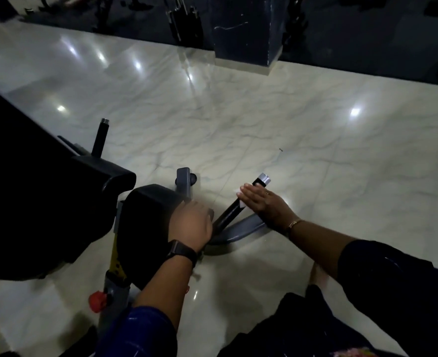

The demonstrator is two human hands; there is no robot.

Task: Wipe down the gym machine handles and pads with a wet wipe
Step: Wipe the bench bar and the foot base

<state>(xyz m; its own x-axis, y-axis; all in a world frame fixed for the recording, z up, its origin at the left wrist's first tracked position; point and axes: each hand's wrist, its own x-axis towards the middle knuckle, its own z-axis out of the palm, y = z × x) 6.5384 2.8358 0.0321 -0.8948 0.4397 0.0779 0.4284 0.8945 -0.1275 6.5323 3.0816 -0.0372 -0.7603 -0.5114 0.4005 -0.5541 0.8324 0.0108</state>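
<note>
The wet wipe (238,192) lies flat under the fingers of my right hand (261,204). Only its white corners show, past my fingertips and below my palm. That hand is spread wide, fingers straight and together, and presses the wipe against the black handle (228,215). The handle slants under my palm, its silver cap poking out just beyond my fingers and its lower end running back toward my left hand (190,222). A ring (266,193) sits on one finger of the pressing hand and a thin bracelet (294,224) on its wrist.

Beneath the handle, just below my right palm, a grey curved arm (246,226) of the machine sweeps across to my left hand. My left hand grips the pad (148,210), fingers bent over the edge nearest the handle, their tips out of sight. A dark watch (181,251) bands that wrist.

Beyond the pad, away from my right hand, sits a second dark pad (104,181), with another black handle (100,139) standing upright behind it. Below my left wrist the frame carries a yellow strip (116,256) and a red knob (98,301).

Pale marble floor (264,112) stretches out beyond both hands, and a dark pillar (246,29) stands far past my fingertips.
</note>
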